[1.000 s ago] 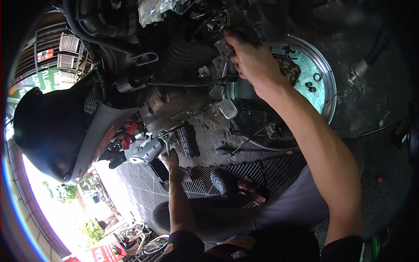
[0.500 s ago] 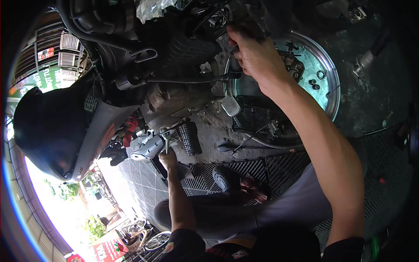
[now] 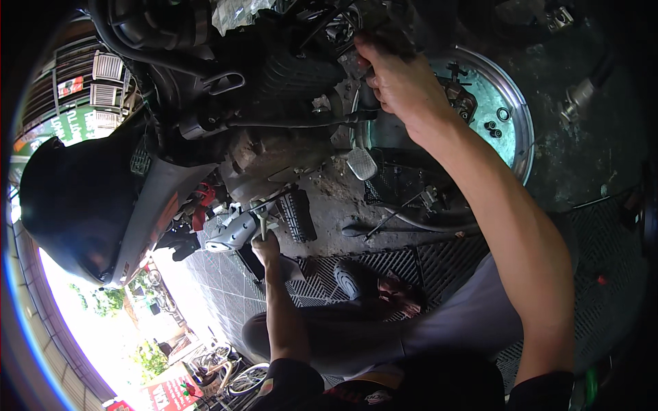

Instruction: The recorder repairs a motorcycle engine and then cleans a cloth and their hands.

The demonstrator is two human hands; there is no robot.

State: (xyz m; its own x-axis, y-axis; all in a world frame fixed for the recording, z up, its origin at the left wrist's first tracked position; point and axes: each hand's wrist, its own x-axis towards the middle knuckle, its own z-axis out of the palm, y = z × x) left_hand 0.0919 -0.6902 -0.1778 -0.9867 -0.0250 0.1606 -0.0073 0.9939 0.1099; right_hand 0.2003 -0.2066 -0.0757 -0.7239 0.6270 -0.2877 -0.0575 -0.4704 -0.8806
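Note:
A dark motorcycle engine [image 3: 267, 161] fills the upper middle of the view. Low beside it, my left hand [image 3: 266, 248] is closed around the silver shaft of a wrench-like tool [image 3: 262, 225]. The tool's upper end meets the underside of the engine, next to a silver exhaust end [image 3: 233, 233]. My right arm reaches up and across to the far side. There my right hand [image 3: 397, 79] has its fingers curled in shadow against the machine; what they grip is hidden.
A round metal basin [image 3: 524, 137] at the right holds engine parts and small black rings. A ridged foot pedal [image 3: 362, 164] juts out near the middle. Cables and a black hose [image 3: 425, 219] lie on the floor. A crumpled dark red cloth [image 3: 401, 294] rests on the mat by my shoe [image 3: 354, 279].

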